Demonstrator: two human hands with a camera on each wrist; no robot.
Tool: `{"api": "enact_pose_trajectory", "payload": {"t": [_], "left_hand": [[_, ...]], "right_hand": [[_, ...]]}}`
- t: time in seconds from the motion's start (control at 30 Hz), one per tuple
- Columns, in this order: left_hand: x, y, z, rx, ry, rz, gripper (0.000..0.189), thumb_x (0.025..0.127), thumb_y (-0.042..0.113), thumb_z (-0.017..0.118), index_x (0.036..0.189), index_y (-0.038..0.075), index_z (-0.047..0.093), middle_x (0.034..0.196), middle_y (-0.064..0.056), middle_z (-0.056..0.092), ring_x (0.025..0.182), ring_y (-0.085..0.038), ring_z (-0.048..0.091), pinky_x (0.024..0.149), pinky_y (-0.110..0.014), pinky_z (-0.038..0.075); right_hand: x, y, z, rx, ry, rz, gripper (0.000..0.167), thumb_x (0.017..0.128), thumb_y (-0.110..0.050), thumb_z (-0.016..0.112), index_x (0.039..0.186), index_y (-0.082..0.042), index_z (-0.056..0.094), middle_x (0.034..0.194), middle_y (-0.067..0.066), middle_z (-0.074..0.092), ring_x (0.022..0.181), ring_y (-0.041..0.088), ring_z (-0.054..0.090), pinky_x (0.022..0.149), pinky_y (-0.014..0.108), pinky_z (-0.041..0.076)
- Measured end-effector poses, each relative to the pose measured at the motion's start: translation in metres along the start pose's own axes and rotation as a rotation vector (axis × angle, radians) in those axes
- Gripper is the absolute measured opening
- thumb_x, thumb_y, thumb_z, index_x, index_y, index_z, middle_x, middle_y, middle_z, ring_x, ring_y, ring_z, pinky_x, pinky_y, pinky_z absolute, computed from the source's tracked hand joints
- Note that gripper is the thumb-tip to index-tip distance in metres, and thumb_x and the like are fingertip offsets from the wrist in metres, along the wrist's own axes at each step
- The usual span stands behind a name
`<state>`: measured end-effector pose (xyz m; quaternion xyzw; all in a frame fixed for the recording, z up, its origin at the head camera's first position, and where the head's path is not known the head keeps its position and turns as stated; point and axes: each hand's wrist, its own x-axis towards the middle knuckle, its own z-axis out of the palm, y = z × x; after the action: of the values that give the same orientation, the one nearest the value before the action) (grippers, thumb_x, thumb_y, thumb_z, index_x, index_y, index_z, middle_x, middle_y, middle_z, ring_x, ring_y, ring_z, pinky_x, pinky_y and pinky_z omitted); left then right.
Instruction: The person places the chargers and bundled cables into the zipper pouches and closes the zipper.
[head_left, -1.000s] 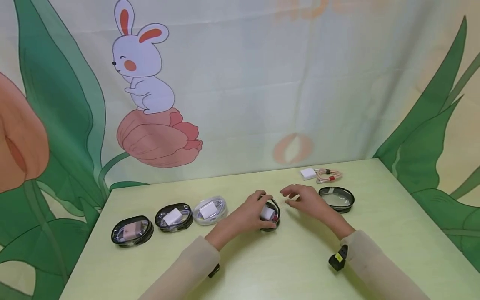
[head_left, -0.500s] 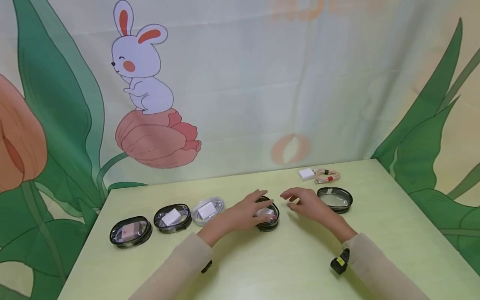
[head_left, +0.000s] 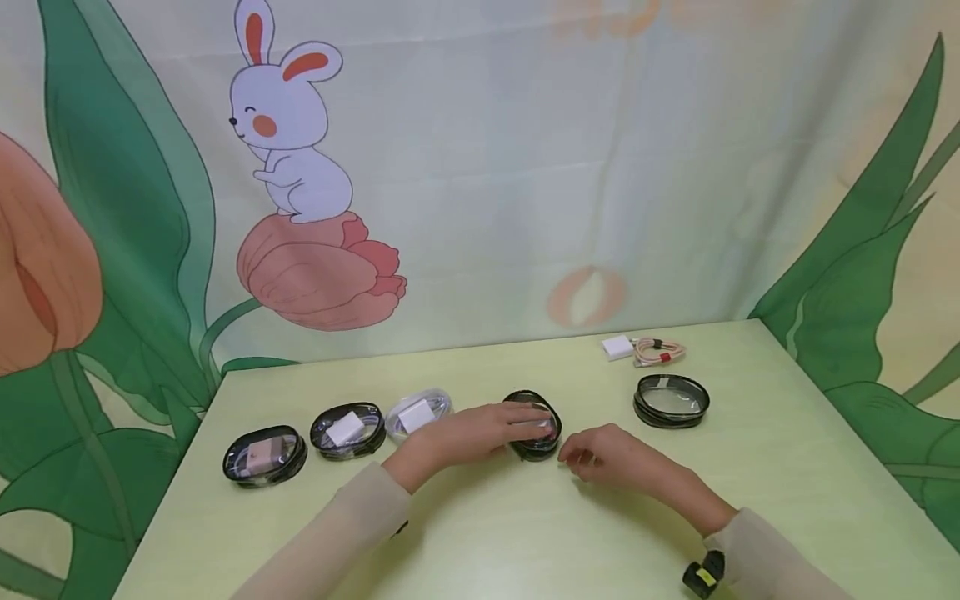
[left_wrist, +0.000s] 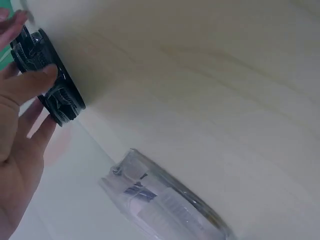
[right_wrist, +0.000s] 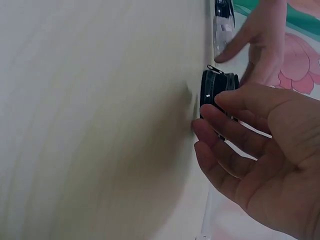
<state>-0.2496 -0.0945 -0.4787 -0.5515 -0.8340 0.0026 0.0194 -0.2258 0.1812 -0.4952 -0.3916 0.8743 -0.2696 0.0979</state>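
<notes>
An oval zip case with black edging and a clear top lies mid-table. My left hand rests on it, its fingers straight across the top. In the left wrist view, the thumb of the left hand overlaps the case's black zipped side. My right hand is beside the case's right end, fingers loosely curled with nothing between them. In the right wrist view, a zipper pull stands out at the case's edge, beyond the right hand. The left fingers hide much of the case's contents.
To the left stand two black-edged cases and a clear case, holding chargers and cables. At right lies another black-edged case. Behind it are a white charger and a pink cable. A printed curtain hangs behind the table.
My left hand has gone from gripping the case round its sides to lying flatter across its top. My right hand has come down toward me, to the case's near right end.
</notes>
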Motion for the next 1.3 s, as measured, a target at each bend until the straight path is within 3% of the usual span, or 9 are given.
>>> {"api": "enact_pose_trajectory", "payload": {"t": [0.13, 0.3, 0.43, 0.53, 0.73, 0.87, 0.97, 1.07, 1.3], "left_hand": [[0.004, 0.006, -0.001, 0.084, 0.048, -0.074, 0.055, 0.093, 0.010, 0.075, 0.144, 0.023, 0.058, 0.145, -0.003, 0.055, 0.123, -0.028, 0.056, 0.101, -0.038, 0.050], [0.011, 0.013, 0.002, 0.096, 0.036, -0.303, 0.056, 0.090, 0.032, 0.080, 0.140, 0.016, 0.059, 0.126, -0.008, 0.058, 0.104, -0.025, 0.054, 0.084, -0.036, 0.055], [0.020, 0.013, 0.004, 0.073, 0.023, -0.483, 0.058, 0.089, 0.038, 0.080, 0.133, 0.007, 0.060, 0.116, -0.011, 0.056, 0.101, -0.026, 0.053, 0.078, -0.036, 0.055], [0.023, 0.013, 0.007, 0.057, 0.016, -0.539, 0.058, 0.088, 0.041, 0.080, 0.130, 0.005, 0.061, 0.115, -0.012, 0.055, 0.101, -0.025, 0.054, 0.079, -0.036, 0.056], [0.021, 0.013, 0.011, 0.071, 0.052, -0.545, 0.059, 0.088, 0.043, 0.079, 0.131, 0.006, 0.062, 0.115, -0.013, 0.055, 0.101, -0.026, 0.054, 0.084, -0.034, 0.056], [0.021, 0.016, 0.011, 0.082, 0.069, -0.536, 0.061, 0.090, 0.043, 0.078, 0.135, 0.005, 0.062, 0.116, -0.014, 0.055, 0.103, -0.027, 0.054, 0.087, -0.034, 0.055], [0.021, 0.019, 0.012, 0.092, 0.075, -0.544, 0.061, 0.091, 0.043, 0.076, 0.136, 0.006, 0.061, 0.119, -0.014, 0.056, 0.106, -0.027, 0.056, 0.088, -0.034, 0.056], [0.019, 0.020, 0.012, 0.041, 0.080, -0.540, 0.059, 0.094, 0.038, 0.074, 0.140, 0.005, 0.058, 0.130, -0.017, 0.056, 0.118, -0.030, 0.057, 0.096, -0.036, 0.054], [0.014, 0.017, 0.015, -0.066, 0.052, -0.482, 0.057, 0.102, 0.026, 0.062, 0.151, 0.003, 0.046, 0.156, -0.018, 0.041, 0.137, -0.036, 0.049, 0.107, -0.040, 0.048]], "right_hand": [[0.002, -0.004, 0.003, -0.013, -0.010, -0.020, 0.016, 0.094, -0.002, 0.069, 0.107, -0.007, 0.075, 0.100, 0.000, 0.076, 0.085, 0.005, 0.067, 0.073, 0.023, 0.055], [0.010, -0.001, 0.006, -0.023, 0.023, -0.001, 0.015, 0.094, -0.003, 0.068, 0.107, -0.008, 0.074, 0.095, -0.001, 0.076, 0.083, 0.006, 0.068, 0.072, 0.024, 0.056], [0.026, 0.000, 0.010, -0.034, 0.098, 0.079, 0.012, 0.093, -0.005, 0.068, 0.105, -0.007, 0.072, 0.087, -0.002, 0.074, 0.079, 0.008, 0.067, 0.069, 0.025, 0.054], [0.039, -0.002, 0.017, -0.035, 0.156, 0.158, 0.009, 0.093, -0.011, 0.072, 0.101, -0.007, 0.071, 0.084, -0.003, 0.072, 0.076, 0.009, 0.065, 0.066, 0.026, 0.052], [0.060, -0.006, 0.029, -0.033, 0.235, 0.310, 0.022, 0.087, -0.020, 0.081, 0.085, -0.010, 0.061, 0.077, -0.003, 0.060, 0.068, 0.011, 0.054, 0.060, 0.029, 0.046], [0.064, -0.007, 0.035, -0.046, 0.248, 0.367, 0.026, 0.089, -0.020, 0.080, 0.081, -0.012, 0.056, 0.073, -0.003, 0.055, 0.064, 0.012, 0.050, 0.056, 0.028, 0.042], [0.062, -0.008, 0.034, -0.037, 0.250, 0.342, 0.021, 0.093, -0.015, 0.076, 0.083, -0.012, 0.057, 0.072, -0.003, 0.055, 0.063, 0.012, 0.050, 0.056, 0.027, 0.041], [0.060, -0.008, 0.031, -0.020, 0.256, 0.291, 0.013, 0.093, -0.009, 0.073, 0.086, -0.009, 0.063, 0.075, -0.001, 0.062, 0.067, 0.013, 0.054, 0.060, 0.028, 0.045], [0.056, -0.002, 0.021, -0.040, 0.263, 0.200, 0.006, 0.092, -0.012, 0.074, 0.086, -0.012, 0.074, 0.082, -0.003, 0.072, 0.074, 0.009, 0.062, 0.068, 0.029, 0.051]]}}
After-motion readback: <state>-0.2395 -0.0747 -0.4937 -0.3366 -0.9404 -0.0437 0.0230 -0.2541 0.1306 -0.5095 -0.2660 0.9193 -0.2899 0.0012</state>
